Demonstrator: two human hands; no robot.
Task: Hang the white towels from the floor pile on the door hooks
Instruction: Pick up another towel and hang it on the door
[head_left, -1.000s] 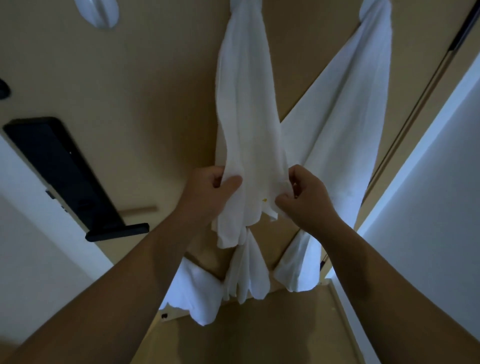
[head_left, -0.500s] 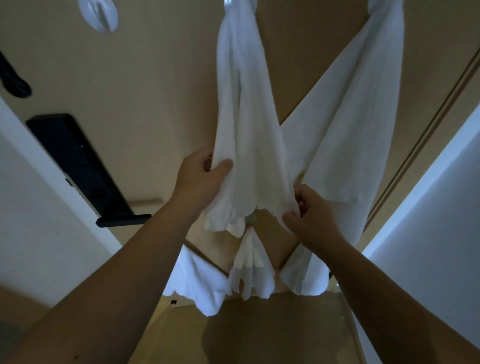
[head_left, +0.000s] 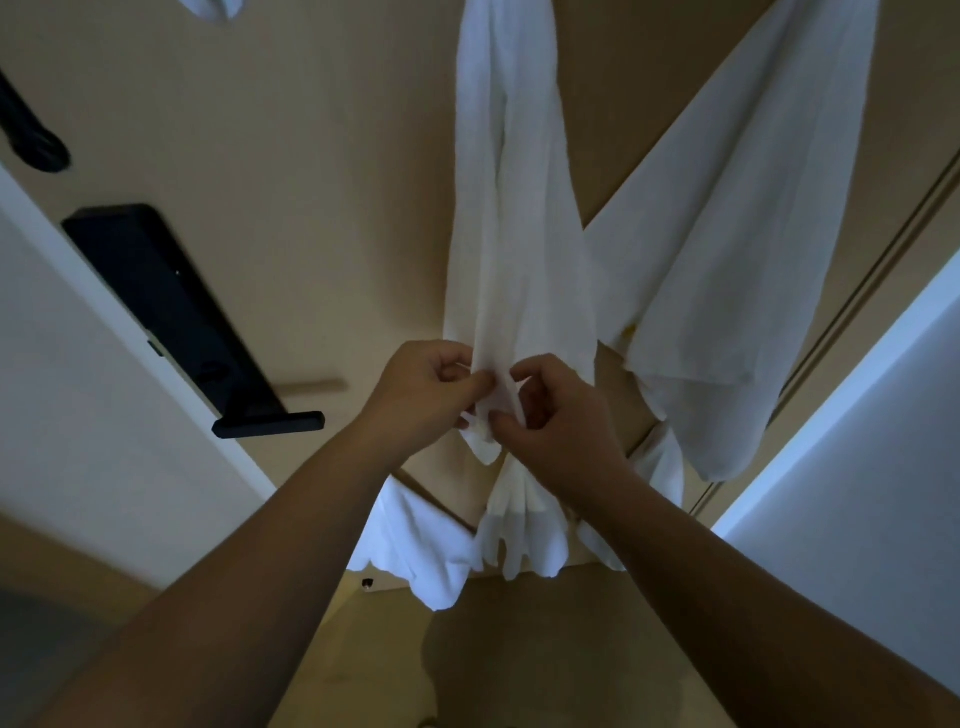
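Observation:
A white towel (head_left: 511, 218) hangs down the tan door (head_left: 270, 171) from a hook above the frame's top edge. My left hand (head_left: 421, 400) and my right hand (head_left: 563, 415) are close together, both pinching its lower hem in front of the door. A second white towel (head_left: 727, 244) hangs to the right from another hook out of view and crosses behind the first one. More white towels (head_left: 431, 540) lie in a pile on the floor at the door's foot. A white hook (head_left: 213, 8) shows at the top left with nothing hanging down from it.
A black lock plate with a lever handle (head_left: 182, 322) sits on the door's left side. A dark hook-like object (head_left: 36, 145) is at the far left. White walls (head_left: 857, 467) flank the door on both sides. The tan floor (head_left: 519, 649) lies below.
My two hands have come together at the middle of the hanging towel's hem; earlier they held its left and right edges apart. The view has shifted slightly.

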